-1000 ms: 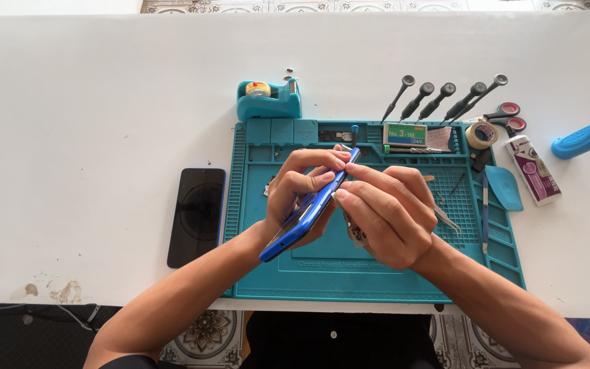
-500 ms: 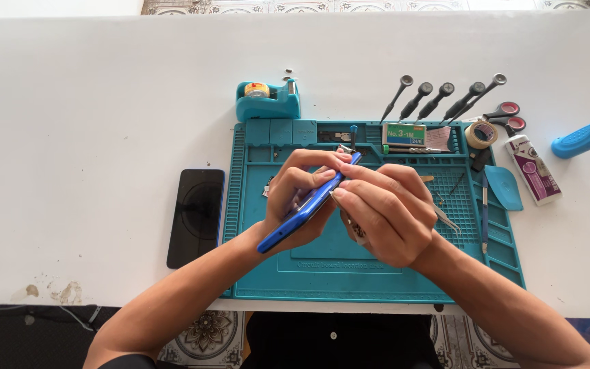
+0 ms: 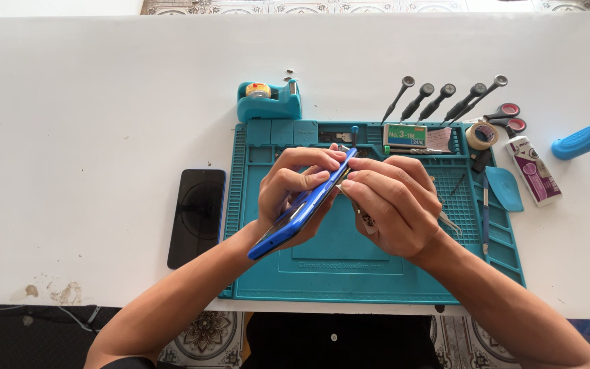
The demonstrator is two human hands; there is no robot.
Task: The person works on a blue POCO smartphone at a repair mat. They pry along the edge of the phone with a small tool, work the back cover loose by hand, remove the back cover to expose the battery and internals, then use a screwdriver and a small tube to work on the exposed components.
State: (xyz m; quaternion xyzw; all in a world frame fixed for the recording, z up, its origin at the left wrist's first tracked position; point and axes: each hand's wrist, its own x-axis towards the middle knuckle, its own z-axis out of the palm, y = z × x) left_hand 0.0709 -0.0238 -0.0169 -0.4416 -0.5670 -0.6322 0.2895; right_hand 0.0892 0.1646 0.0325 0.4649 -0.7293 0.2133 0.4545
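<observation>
L hand (image 3: pixel 288 195) grip: clasps blue phone (image 3: pixel 302 208) | R hand (image 3: pixel 390 201) grip: pinches phone top edge | over teal mat (image 3: pixel 336 273)

Your left hand (image 3: pixel 288 195) grips the blue phone (image 3: pixel 302 205) tilted on edge over the teal mat (image 3: pixel 349 273); your right hand (image 3: pixel 394 205) pinches its upper end.

It is a small electronics repair bench: a teal silicone work mat (image 3: pixel 377 273) on a white table (image 3: pixel 104 102), with precision screwdrivers (image 3: pixel 438 99), tweezers (image 3: pixel 448 220) and a tape dispenser (image 3: pixel 268 100).
</observation>
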